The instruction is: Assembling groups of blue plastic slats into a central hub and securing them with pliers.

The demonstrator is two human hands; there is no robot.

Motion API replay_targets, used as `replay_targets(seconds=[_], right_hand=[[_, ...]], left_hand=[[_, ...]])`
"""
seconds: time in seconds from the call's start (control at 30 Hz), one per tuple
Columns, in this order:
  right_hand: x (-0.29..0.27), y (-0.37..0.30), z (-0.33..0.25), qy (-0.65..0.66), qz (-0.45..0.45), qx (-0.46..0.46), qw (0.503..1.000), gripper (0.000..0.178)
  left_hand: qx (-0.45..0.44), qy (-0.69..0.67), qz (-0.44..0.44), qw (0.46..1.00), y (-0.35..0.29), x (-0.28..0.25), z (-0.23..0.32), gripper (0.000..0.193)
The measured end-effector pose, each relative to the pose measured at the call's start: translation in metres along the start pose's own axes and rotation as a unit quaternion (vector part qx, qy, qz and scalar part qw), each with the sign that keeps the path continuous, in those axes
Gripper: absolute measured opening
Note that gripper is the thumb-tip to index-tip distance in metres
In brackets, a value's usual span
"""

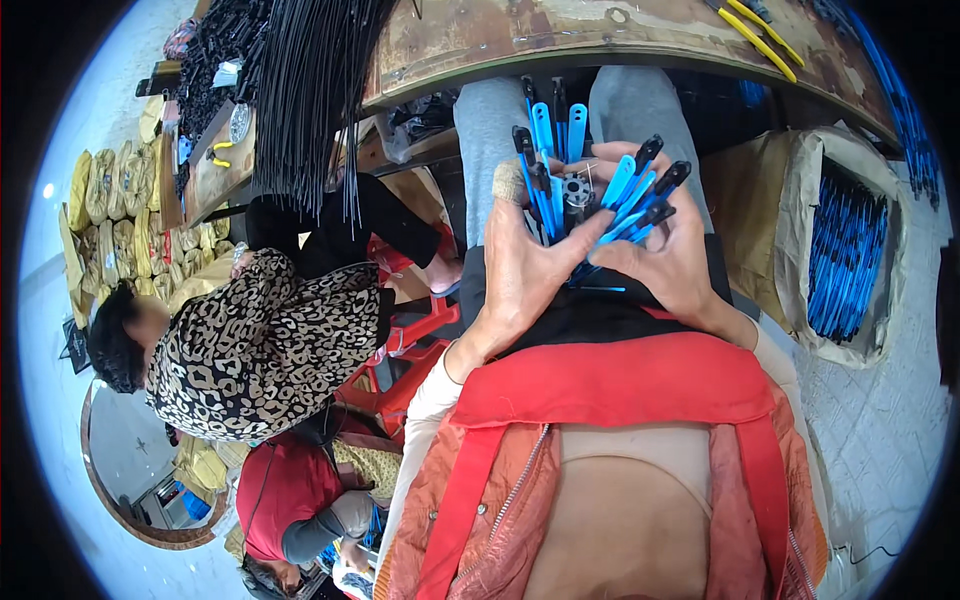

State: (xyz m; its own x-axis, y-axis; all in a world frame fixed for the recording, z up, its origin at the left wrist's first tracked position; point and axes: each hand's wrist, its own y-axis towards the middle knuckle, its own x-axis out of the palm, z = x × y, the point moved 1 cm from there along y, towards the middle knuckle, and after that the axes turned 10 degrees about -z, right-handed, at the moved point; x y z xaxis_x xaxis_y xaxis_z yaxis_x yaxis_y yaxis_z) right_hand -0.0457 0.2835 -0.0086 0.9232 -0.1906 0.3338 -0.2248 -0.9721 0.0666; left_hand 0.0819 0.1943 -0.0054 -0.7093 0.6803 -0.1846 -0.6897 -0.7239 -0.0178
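Note:
A ring of blue strips with black ends stands up around a small grey toothed hub, held over my lap between both hands. Closed around the near left side of the ring is my left hand; its thumb presses in below the hub, and one finger wears a tan wrap. My right hand grips the strips on the right, thumb in front and fingers behind them. Some fingertips are hidden behind the strips. More blue strips point up from the ring's far side, between my knees.
Ahead runs a worn wooden table with yellow-handled pliers. Long black rods hang over its left part. An open sack of blue rods stands right. At left, a person in patterned clothes sits near a red stool.

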Motion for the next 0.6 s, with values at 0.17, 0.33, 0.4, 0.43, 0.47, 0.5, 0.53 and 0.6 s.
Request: replay_targets(seconds=[0.17,0.33,0.4,0.43,0.47,0.5,0.53,0.6], right_hand=[[-0.003,-0.006,-0.004,0.039,-0.002,-0.007,0.999,0.092],[-0.007,-0.015,-0.003,-0.024,-0.001,-0.017,1.000,0.081],[-0.018,-0.011,-0.006,0.159,-0.027,0.016,0.987,0.075],[-0.025,-0.008,-0.006,0.336,-0.049,0.051,0.939,0.071],[-0.034,-0.004,-0.006,0.413,-0.069,0.079,0.905,0.066],[-0.045,-0.002,0.005,0.472,-0.116,0.097,0.869,0.056],[-0.043,-0.006,0.017,0.385,-0.099,0.099,0.912,0.043],[-0.037,-0.012,0.033,0.265,-0.056,0.187,0.944,0.028]], left_hand=[[0.000,-0.008,-0.028,1.000,-0.002,-0.003,-0.007,0.051],[0.001,-0.047,-0.035,0.998,-0.008,0.000,-0.003,0.048],[0.004,-0.103,-0.038,0.994,-0.011,-0.003,-0.001,0.044],[-0.018,-0.138,-0.057,0.989,-0.010,-0.005,0.008,0.040],[-0.030,-0.122,-0.080,0.989,-0.008,-0.009,0.014,0.040],[-0.041,-0.104,-0.102,0.988,-0.006,-0.013,0.017,0.039],[-0.040,-0.104,-0.102,0.989,-0.006,-0.017,0.018,0.039],[-0.058,-0.081,-0.179,0.979,-0.002,-0.020,0.012,0.035]])
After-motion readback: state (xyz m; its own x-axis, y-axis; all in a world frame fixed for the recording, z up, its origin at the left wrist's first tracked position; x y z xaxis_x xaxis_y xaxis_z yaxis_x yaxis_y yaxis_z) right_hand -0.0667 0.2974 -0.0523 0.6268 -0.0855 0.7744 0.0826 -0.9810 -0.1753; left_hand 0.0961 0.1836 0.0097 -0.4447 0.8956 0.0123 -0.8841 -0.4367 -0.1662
